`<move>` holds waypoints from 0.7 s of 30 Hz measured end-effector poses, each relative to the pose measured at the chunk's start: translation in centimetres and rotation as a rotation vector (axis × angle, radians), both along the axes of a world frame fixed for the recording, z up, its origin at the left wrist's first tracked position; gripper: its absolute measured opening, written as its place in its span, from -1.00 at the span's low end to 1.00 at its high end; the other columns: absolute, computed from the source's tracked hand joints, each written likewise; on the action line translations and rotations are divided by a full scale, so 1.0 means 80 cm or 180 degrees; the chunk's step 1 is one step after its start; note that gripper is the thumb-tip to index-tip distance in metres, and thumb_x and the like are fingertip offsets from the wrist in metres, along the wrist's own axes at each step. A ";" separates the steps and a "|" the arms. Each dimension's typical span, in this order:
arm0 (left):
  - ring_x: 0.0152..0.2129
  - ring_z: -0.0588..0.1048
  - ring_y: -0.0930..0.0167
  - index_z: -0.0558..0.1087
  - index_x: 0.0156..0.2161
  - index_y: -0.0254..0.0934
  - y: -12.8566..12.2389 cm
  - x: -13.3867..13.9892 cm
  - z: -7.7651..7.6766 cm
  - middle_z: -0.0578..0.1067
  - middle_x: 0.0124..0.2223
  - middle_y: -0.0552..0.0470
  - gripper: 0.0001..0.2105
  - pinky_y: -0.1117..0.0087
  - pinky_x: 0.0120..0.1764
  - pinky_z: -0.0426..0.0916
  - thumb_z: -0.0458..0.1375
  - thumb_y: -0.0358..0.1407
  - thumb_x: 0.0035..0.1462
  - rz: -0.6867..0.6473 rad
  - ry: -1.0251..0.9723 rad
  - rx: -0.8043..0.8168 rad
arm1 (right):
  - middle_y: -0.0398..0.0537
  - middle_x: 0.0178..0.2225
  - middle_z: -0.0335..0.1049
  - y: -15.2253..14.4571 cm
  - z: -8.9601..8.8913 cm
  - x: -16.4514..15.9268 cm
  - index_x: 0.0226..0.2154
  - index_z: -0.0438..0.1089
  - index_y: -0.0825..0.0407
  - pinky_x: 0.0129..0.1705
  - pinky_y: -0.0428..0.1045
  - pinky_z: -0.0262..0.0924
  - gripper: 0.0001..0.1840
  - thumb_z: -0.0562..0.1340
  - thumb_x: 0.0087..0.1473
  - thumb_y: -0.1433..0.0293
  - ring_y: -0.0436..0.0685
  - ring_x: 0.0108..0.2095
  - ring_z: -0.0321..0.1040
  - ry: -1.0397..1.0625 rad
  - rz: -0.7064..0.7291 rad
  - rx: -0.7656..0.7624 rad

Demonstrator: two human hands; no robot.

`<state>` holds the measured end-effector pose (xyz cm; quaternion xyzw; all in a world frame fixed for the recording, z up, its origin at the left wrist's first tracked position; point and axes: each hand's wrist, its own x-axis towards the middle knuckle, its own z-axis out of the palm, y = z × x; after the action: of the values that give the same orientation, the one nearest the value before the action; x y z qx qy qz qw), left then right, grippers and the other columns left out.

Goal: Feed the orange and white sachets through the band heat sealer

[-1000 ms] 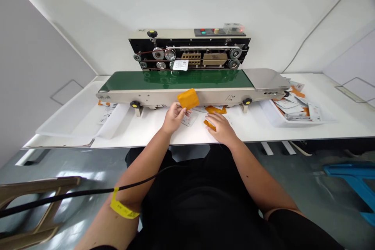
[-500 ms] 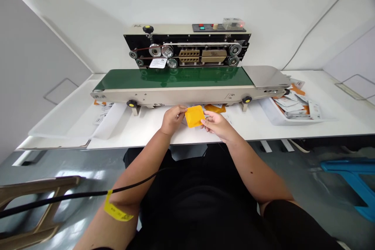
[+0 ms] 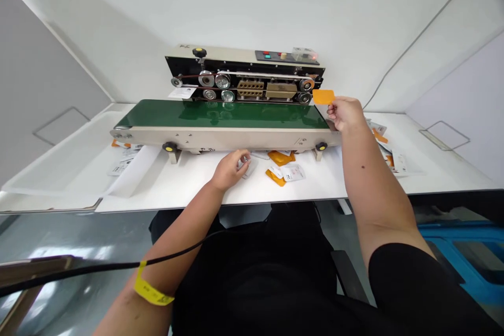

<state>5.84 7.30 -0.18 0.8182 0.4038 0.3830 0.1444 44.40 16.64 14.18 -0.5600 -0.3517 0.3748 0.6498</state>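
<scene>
Orange packet (image 3: 323,96), now pinched by right hand (image 3: 346,114) alone, has moved beside the roller machine (image 3: 251,85), shifting work there; left hand's (image 3: 230,168) grip indeterminable.

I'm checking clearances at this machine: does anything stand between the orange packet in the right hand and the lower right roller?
Nothing visible does. The orange packet, pinched in the right hand, has its free edge close beside the lower right roller; contact is unclear.

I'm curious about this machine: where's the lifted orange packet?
In the head view, the orange packet is in the right hand, beside the rightmost rollers behind the green belt.
</scene>
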 end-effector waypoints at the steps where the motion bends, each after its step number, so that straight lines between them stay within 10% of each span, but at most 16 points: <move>1: -0.31 0.51 0.41 0.42 -0.01 -0.20 0.000 0.000 0.000 0.57 -0.16 0.04 -0.79 0.39 -0.23 0.40 0.15 -0.38 0.26 0.0010 0.0046 -0.0001 | -0.24 -0.68 0.16 0.009 0.003 -0.003 -0.50 0.26 0.03 -0.70 -0.22 -0.21 -0.80 0.23 -0.05 0.63 -0.09 -0.67 0.07 0.0038 0.0077 -0.0120; 7: -0.20 0.53 0.34 0.43 -0.01 -0.20 0.000 -0.002 0.002 0.57 -0.14 0.00 -0.80 0.31 -0.09 0.43 0.16 -0.36 0.26 -0.0065 0.0258 0.0010 | -0.11 -0.52 0.33 0.034 0.002 -0.027 -0.36 0.41 0.09 -0.56 -0.13 0.05 -0.93 0.27 0.10 0.56 -0.04 -0.54 0.17 -0.0802 -0.0055 -0.0358; 12: 0.01 0.51 0.17 0.47 0.02 -0.21 0.001 0.003 0.004 0.57 0.02 -0.10 -0.71 0.09 0.11 0.38 0.25 -0.25 0.19 -0.0287 0.0715 -0.0022 | 0.00 -0.15 0.43 -0.067 -0.060 -0.078 -0.08 0.51 0.05 -0.12 0.05 0.34 -0.76 0.20 0.22 0.43 0.07 -0.26 0.35 -0.2516 -0.1156 0.1387; 18: 0.23 0.39 0.08 0.41 0.20 -0.18 -0.002 0.008 0.001 0.45 0.26 -0.12 -0.45 0.00 0.28 0.27 0.31 -0.21 0.08 -0.0288 0.1065 -0.0300 | 0.00 -0.14 0.52 -0.197 -0.172 -0.174 0.04 0.51 -0.07 0.03 0.18 0.36 -0.68 0.23 0.24 0.38 0.24 -0.08 0.39 -0.3373 0.1588 0.1447; 21: 0.17 0.46 0.13 0.33 0.26 -0.24 -0.005 0.008 0.004 0.45 0.24 -0.16 -0.40 0.10 0.21 0.38 0.22 -0.35 0.08 -0.0263 0.1027 -0.0522 | 0.01 -0.12 0.52 -0.198 -0.196 -0.188 0.09 0.49 -0.07 0.07 0.18 0.33 -0.63 0.24 0.24 0.39 0.26 -0.02 0.36 -0.3307 0.1861 0.1064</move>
<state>6.47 6.92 0.14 0.8704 0.4176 0.2063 0.1596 29.38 0.77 -1.48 -0.4404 -0.8150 0.1557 0.3430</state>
